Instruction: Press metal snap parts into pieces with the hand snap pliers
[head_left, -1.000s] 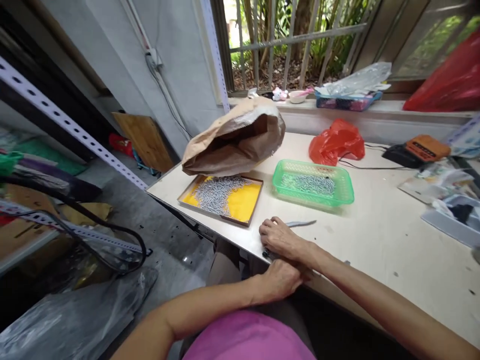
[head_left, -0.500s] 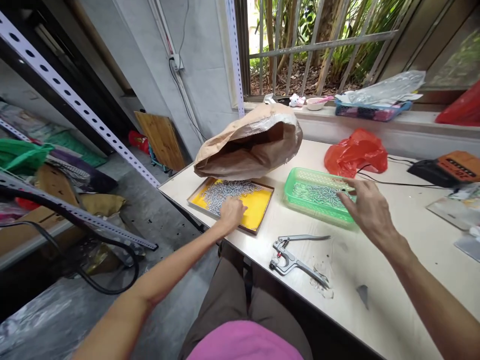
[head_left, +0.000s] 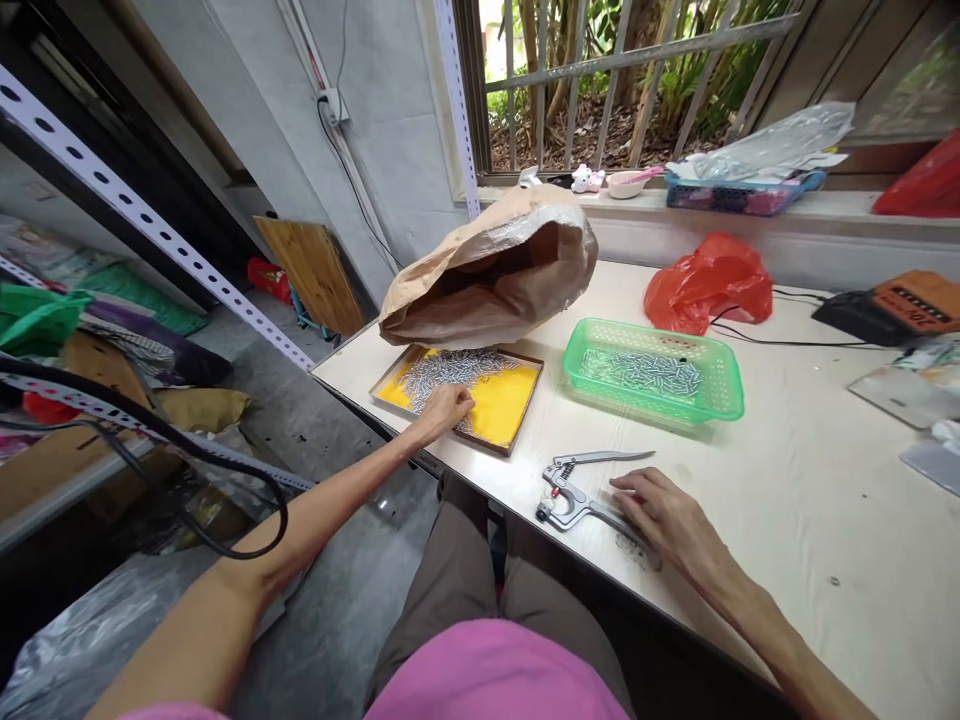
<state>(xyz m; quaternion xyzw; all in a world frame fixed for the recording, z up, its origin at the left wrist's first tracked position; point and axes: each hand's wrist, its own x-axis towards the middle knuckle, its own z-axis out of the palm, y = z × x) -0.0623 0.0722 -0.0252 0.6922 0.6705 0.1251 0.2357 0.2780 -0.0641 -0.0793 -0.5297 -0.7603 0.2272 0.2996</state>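
Note:
At the near edge of a shallow yellow-lined tray (head_left: 501, 405), my left hand (head_left: 444, 412) has its fingers curled together; what they hold, if anything, is hidden. Small silvery metal pins (head_left: 442, 375) are heaped in that tray. My right hand (head_left: 670, 517) is open, fingers stretched out over the lower handle of grey hand pliers (head_left: 574, 505). The pliers lie on the table with handles spread and a red part by the jaw. I cannot tell whether the fingers touch the handle. Behind them, a green plastic basket (head_left: 720, 395) contains more metal pins.
A large brown paper sack (head_left: 487, 290) lies mouth forward, overhanging the tray's back. A red plastic bag (head_left: 705, 285) and an orange-black charger (head_left: 900, 310) with cables are at the back right. The table's front edge (head_left: 465, 470) runs above my lap.
My right hand has left the green basket and come down toward me, over the pliers' lower handle. My left hand stays at the tray, fingers still curled. The view has shifted slightly.

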